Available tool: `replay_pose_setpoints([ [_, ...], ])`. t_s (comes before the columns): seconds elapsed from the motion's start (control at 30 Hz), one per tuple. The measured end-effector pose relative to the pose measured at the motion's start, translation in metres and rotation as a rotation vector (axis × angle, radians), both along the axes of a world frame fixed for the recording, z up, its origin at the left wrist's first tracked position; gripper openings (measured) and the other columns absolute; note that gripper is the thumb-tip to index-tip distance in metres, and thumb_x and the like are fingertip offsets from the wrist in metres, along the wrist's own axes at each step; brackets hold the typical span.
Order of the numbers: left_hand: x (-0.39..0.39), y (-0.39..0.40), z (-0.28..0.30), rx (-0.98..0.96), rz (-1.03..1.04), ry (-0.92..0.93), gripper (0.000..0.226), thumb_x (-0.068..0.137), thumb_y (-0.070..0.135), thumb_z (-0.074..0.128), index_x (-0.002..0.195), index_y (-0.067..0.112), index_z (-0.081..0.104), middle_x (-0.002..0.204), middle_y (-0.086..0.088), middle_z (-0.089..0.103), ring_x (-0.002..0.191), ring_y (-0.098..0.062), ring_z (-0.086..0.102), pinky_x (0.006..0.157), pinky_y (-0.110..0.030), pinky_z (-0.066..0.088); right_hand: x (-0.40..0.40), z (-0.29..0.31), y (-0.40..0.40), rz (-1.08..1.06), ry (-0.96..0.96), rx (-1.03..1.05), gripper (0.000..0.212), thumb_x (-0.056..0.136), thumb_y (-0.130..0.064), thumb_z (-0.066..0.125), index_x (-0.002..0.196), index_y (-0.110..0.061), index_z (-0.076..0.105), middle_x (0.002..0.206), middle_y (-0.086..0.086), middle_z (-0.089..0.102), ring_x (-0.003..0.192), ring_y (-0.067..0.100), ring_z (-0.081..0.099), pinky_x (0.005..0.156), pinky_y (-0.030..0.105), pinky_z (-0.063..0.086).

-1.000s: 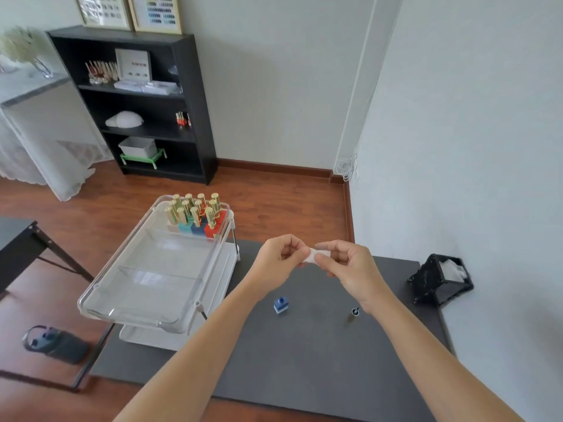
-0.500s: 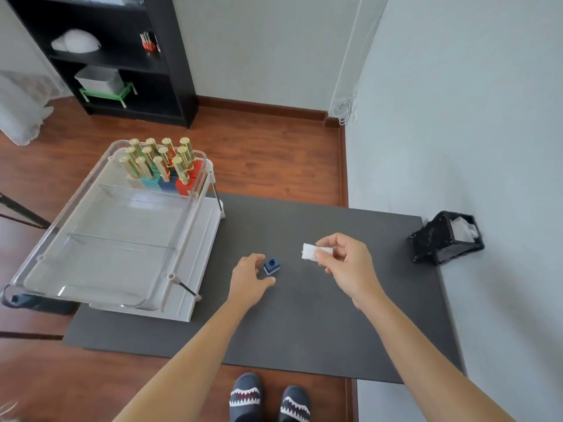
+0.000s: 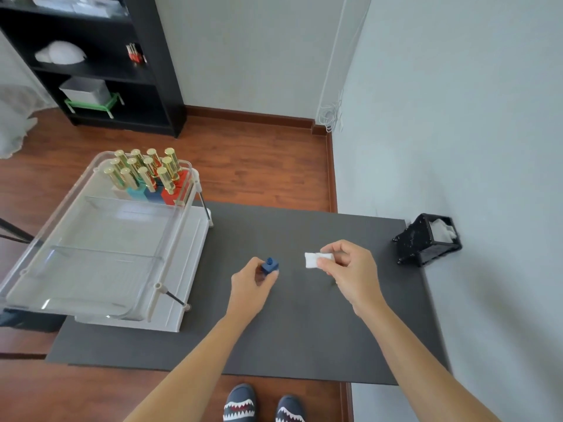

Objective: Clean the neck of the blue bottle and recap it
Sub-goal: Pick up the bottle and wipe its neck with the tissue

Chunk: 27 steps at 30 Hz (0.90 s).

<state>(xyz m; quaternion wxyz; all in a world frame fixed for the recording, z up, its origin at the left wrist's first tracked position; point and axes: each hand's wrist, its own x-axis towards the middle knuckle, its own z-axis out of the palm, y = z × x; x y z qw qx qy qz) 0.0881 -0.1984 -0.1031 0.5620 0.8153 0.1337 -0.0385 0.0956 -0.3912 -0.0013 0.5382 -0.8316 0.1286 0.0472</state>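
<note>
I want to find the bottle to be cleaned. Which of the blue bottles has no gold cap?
The small blue bottle on the dark mat, gripped by the left hand. Its neck is bare; the blue bottle in the tray has a gold cap.

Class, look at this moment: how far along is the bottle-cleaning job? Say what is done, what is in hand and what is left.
Done: the blue bottle stands uncapped on the mat. In hand: the left hand grips the bottle and the right hand pinches a white pad, apart from the neck. Left: wiping the neck and recapping; the cap is not clearly visible.
</note>
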Motion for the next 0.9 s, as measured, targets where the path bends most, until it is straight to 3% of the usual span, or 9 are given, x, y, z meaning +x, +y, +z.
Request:
replay_pose_setpoints([
  [0.2,-0.019,-0.019,0.082,-0.089,-0.148,-0.221,0.008,0.084,0.027,0.071,0.083,0.027,0.063,0.07,0.004,0.065,0.057,-0.002,0.052,0.057,-0.013,0.043,-0.002,0.042,0.004,0.017,-0.178,-0.116,0.009,0.08,-0.015,0.07,0.076,-0.023,0.069,0.063,-0.005,0.073,0.046,0.002,0.051,0.047,0.017,0.041],
  [0.27,-0.023,-0.023,0.105,-0.03,-0.202,-0.295,0.007,0.086,0.026,0.068,0.086,0.032,0.063,0.067,0.009,0.062,0.054,-0.001,0.048,0.054,-0.011,0.039,-0.005,0.058,0.008,0.048,-0.255,-0.134,0.008,0.081,-0.017,0.07,0.075,-0.022,0.068,0.064,-0.003,0.073,0.046,0.003,0.048,0.047,0.011,0.037],
  [0.37,-0.025,-0.027,0.134,0.081,-0.25,-0.406,0.007,0.088,0.021,0.065,0.085,0.025,0.06,0.061,0.012,0.051,0.053,-0.006,0.043,0.053,-0.01,0.034,-0.01,0.081,0.013,0.104,-0.325,-0.101,0.01,0.082,-0.022,0.072,0.074,-0.022,0.066,0.064,-0.007,0.074,0.047,0.005,0.042,0.048,0.012,0.036],
  [0.47,-0.026,-0.028,0.156,0.181,-0.276,-0.497,0.015,0.09,0.017,0.063,0.079,0.018,0.052,0.063,0.01,0.042,0.057,-0.01,0.039,0.054,-0.013,0.032,-0.016,0.099,0.015,0.16,-0.337,-0.088,0.011,0.088,-0.016,0.065,0.084,-0.026,0.066,0.072,-0.02,0.076,0.049,0.003,0.052,0.051,0.009,0.041],
  [0.57,-0.027,-0.028,0.173,0.231,-0.281,-0.548,0.026,0.092,0.019,0.06,0.075,0.019,0.041,0.065,0.011,0.038,0.058,-0.012,0.036,0.052,-0.017,0.03,-0.021,0.113,0.014,0.188,-0.294,-0.013,0.017,0.094,-0.02,0.056,0.095,-0.035,0.064,0.083,-0.019,0.076,0.067,0.005,0.067,0.06,0.011,0.049],
  [0.7,-0.03,-0.027,0.19,0.291,-0.285,-0.583,0.019,0.097,0.025,0.054,0.083,0.018,0.043,0.075,0.009,0.046,0.063,-0.013,0.039,0.057,-0.025,0.035,-0.026,0.125,0.011,0.174,-0.253,0.132,0.024,0.102,-0.02,0.044,0.103,-0.036,0.062,0.104,-0.012,0.071,0.086,0.003,0.068,0.069,0.013,0.051],
  [0.9,-0.03,-0.031,0.213,0.377,-0.303,-0.637,0.024,0.099,0.03,0.05,0.081,0.027,0.033,0.072,0.014,0.043,0.061,-0.01,0.04,0.054,-0.021,0.028,-0.025,0.141,0.013,0.142,-0.3,0.213,0.01,0.091,-0.025,0.067,0.099,-0.031,0.064,0.074,-0.007,0.079,0.074,-0.001,0.069,0.075,0.018,0.045],
])
